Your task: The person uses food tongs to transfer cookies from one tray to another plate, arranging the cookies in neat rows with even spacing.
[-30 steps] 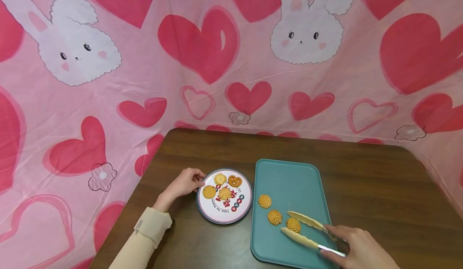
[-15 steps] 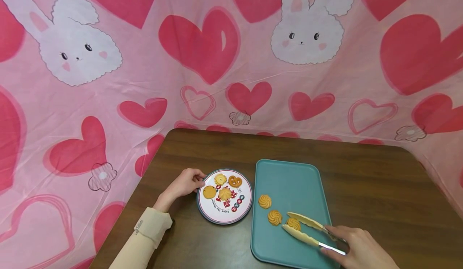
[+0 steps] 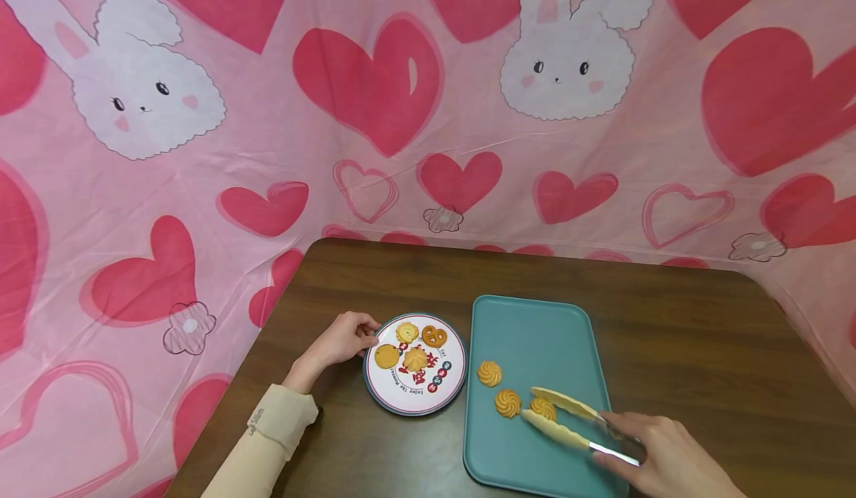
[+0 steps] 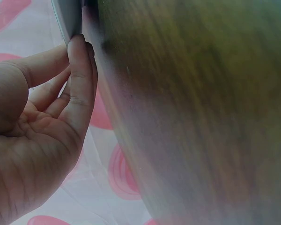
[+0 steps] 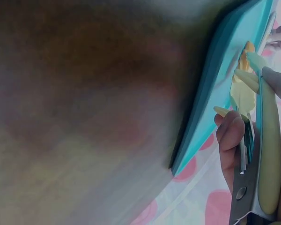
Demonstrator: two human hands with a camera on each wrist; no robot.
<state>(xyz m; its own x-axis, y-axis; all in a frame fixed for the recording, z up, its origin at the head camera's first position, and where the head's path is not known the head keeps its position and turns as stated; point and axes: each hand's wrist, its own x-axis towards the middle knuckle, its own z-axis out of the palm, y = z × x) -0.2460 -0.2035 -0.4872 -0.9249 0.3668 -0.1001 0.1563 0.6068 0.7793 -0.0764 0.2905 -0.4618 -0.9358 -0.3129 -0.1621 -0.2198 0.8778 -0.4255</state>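
My left hand [image 3: 344, 338] pinches the left rim of a round white plate [image 3: 409, 403] between thumb and fingers, which the left wrist view shows up close at the plate edge [image 4: 71, 18]. On the plate lie a pretzel [image 3: 435, 336], a round flat cookie [image 3: 386, 356], a ring-like cookie [image 3: 406, 331] and a ridged cookie [image 3: 415, 359]. My right hand [image 3: 669, 450] holds tongs [image 3: 562, 432] with cream tips over the teal tray [image 3: 528, 327]. Those tips flank a swirl cookie [image 3: 544, 408], partly covered; contact cannot be told. Two more swirl cookies [image 3: 490, 373] lie to its left.
The plate stands just left of the tray on a dark wooden table [image 3: 682, 349]. Bare wood shows right of the tray and behind it. A pink cloth [image 3: 468, 134] with hearts and rabbits hangs behind and beside the table.
The tongs' tips have drawn slightly closer together around the right swirl cookie, the lower tip shifting up a little. The left hand and the plate hold still.
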